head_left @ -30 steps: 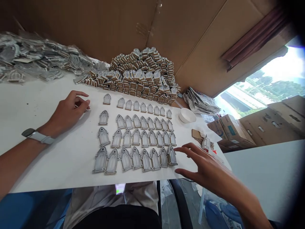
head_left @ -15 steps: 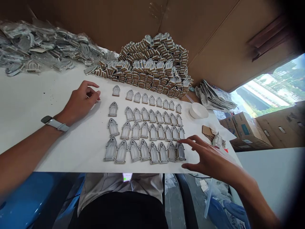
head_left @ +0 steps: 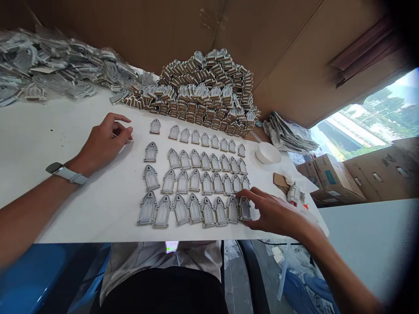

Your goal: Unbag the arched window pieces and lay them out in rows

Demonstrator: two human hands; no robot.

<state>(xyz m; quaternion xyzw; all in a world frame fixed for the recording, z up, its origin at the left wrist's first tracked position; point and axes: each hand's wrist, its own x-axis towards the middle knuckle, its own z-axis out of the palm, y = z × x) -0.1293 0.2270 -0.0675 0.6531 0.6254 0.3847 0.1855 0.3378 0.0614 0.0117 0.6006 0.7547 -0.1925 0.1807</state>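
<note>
Rows of small grey arched window-shaped pieces with brown edges lie on the white table (head_left: 108,213). At the right end of the front row, my right hand (head_left: 271,212) has its thumb and forefinger closed around the last arched window-shaped piece (head_left: 244,209), spanning its top and bottom. That piece still lies on the table. My left hand (head_left: 109,137) is at the left of the rows, over the table, fingers loosely bent and apart, holding nothing. Closest to it is an arched piece (head_left: 151,152) standing apart in the left column.
Behind the rows rises a large stacked heap of the same pieces (head_left: 203,93). Plastic-wrapped pieces (head_left: 65,65) are heaped at the back left. On the right are a white bowl (head_left: 268,153), folded papers (head_left: 290,133), brown card pieces (head_left: 280,181) and cardboard boxes (head_left: 330,176).
My right hand has moved left and its thumb and forefinger have closed on the end piece of the front row. My left hand stays much the same; the view has shifted slightly.
</note>
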